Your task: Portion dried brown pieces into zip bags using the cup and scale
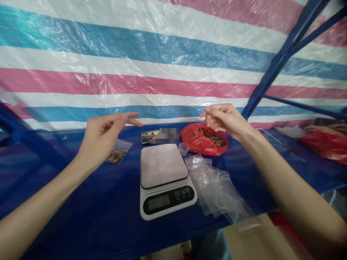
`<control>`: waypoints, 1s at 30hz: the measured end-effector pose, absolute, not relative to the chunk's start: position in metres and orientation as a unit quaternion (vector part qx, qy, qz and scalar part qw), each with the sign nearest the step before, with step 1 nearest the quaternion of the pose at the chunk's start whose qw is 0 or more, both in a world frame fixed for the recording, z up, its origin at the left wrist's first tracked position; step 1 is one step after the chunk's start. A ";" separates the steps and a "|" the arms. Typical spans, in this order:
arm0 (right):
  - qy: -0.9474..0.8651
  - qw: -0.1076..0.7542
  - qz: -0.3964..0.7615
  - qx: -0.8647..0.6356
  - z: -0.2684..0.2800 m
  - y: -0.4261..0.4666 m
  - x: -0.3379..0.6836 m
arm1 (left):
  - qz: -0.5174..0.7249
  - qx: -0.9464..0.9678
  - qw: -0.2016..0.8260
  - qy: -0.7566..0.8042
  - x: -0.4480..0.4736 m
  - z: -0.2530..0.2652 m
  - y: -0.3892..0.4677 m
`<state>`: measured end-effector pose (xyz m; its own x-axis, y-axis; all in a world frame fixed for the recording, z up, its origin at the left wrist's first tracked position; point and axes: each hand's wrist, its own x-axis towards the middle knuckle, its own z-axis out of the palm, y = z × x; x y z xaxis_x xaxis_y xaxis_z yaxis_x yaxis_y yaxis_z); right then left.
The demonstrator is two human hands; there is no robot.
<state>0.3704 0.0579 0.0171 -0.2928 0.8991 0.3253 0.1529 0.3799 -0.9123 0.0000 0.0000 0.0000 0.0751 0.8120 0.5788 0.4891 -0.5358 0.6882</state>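
My left hand (104, 131) hovers above the blue shelf with its index and middle fingers stretched out and nothing in it. Just behind and below it lies a small clear zip bag (118, 153) with brown pieces inside. Above an open red plastic bag (192, 141) hangs my right hand (222, 117), fingers loosely bent and apart, holding nothing that I can see. Brown dried pieces (213, 137) fill the red bag. Between the hands stands a white digital kitchen scale (164, 166) with a bare plate. A small clear plastic cup (184, 148) sits at its back right corner.
Several flat clear zip bags (217, 184) overlap right of the scale. A phone (150, 137) lies behind it. Blue metal posts (273, 68) frame the shelf (114, 209), with a striped tarp (135, 83) at the back. Another red bag (325, 144) lies far right.
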 end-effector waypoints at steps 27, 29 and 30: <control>-0.888 0.220 0.060 -0.399 -0.058 0.094 0.394 | 0.321 0.767 0.106 0.545 -0.041 -0.057 0.020; -0.888 0.215 0.064 -0.400 -0.057 0.093 0.392 | 0.332 0.764 0.138 0.536 -0.038 -0.056 0.017; -0.890 0.211 0.070 -0.399 -0.057 0.092 0.392 | 0.342 0.762 0.150 0.529 -0.036 -0.055 0.014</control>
